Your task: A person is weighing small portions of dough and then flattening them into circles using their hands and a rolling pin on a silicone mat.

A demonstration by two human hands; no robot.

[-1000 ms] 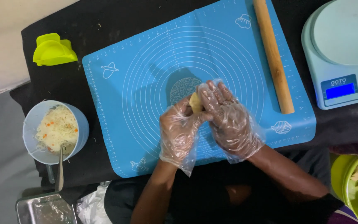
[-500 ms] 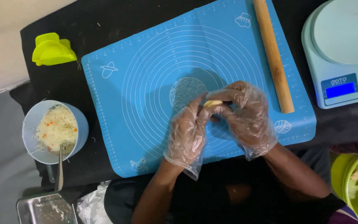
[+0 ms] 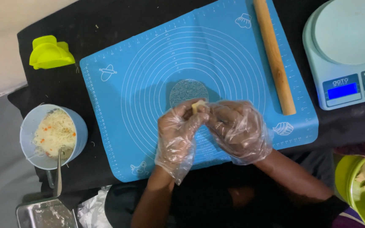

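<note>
Gloved hands (image 3: 210, 128) pinch a dough piece (image 3: 197, 106) (mostly hidden).

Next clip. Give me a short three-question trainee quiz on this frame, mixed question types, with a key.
1. True or false: the rolling pin lies on the blue mat.
2. What do the left hand and right hand pinch between them? A) spoon B) dough piece C) scale
3. Which side of the mat is the bowl of shredded filling on?

Key: 1 true; 2 B; 3 the person's left.
</note>
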